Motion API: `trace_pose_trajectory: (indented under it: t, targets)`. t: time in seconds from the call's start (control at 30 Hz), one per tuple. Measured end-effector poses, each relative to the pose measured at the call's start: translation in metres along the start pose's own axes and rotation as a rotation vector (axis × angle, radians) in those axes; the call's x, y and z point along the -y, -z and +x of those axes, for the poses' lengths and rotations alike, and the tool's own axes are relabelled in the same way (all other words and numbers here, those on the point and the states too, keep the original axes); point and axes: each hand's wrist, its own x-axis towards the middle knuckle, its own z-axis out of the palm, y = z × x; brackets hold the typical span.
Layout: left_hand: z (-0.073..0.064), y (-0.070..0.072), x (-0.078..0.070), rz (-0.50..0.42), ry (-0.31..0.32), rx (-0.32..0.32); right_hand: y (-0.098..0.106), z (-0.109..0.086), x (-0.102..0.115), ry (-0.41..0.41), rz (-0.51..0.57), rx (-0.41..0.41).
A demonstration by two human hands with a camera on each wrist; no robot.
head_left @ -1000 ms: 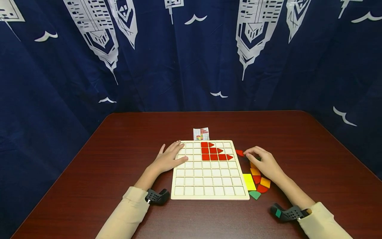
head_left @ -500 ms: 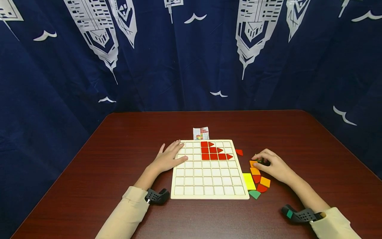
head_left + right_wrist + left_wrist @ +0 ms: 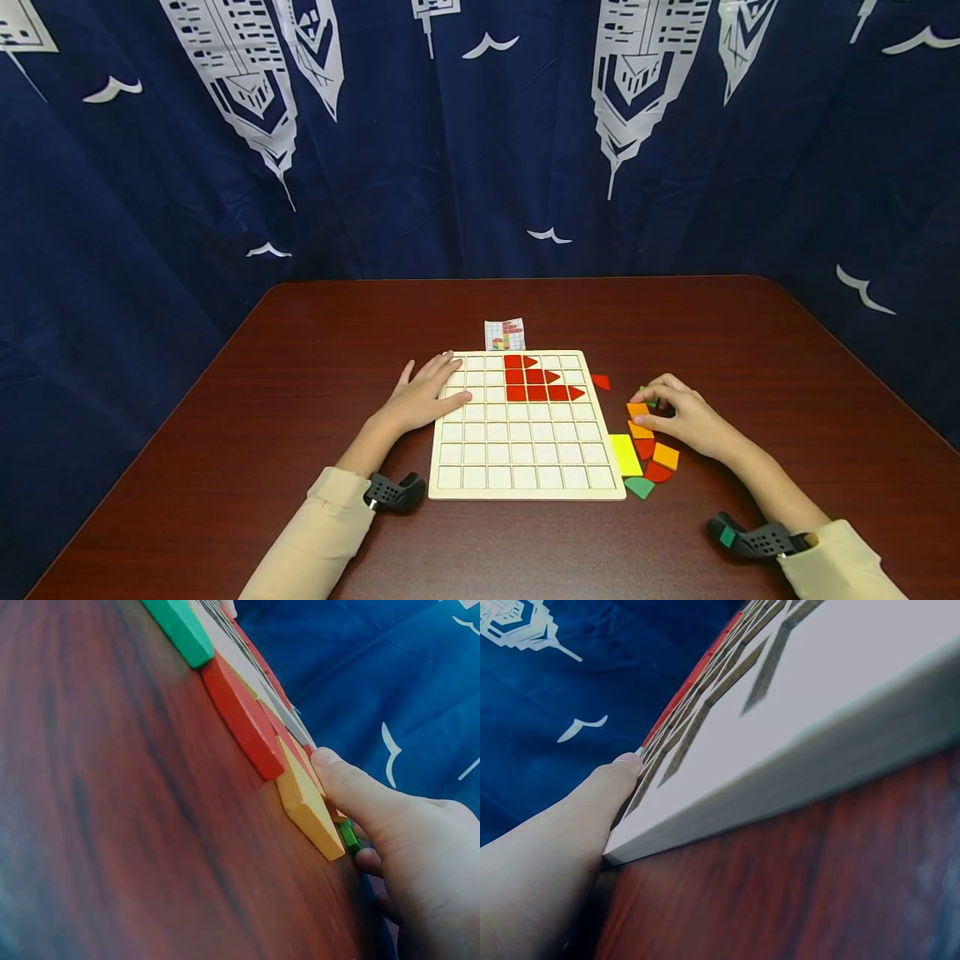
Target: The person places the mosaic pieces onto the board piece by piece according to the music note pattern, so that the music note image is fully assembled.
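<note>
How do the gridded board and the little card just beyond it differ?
Size: the board is far larger than the card. Make-up: the board carries separate red pieces, while the card's pattern looks printed. Colour: the board's shapes are all red; the card also shows other colours near its bottom. Both share a grid with red shapes toward the upper right.

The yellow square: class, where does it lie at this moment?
In the head view, the yellow square lies beside the right edge of the white grid board, towards its near corner, with a green piece just below and a red piece to its right.
</note>
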Motion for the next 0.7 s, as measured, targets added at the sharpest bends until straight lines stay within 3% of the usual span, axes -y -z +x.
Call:
trace_pose_trajectory:
  t: [0.3, 0.7]
  targets:
    - [-0.0005, 0.0013, -0.0011, -0.002, -0.001, 0.000, -0.0022, 0.0014, -0.0001, 0.001, 0.081, -0.002]
    - [-0.0006, 0.0012, -0.0007, -0.001, -0.002, 0.004, -0.0014, 0.0014, 0.0003, -0.040, 0.093, -0.013]
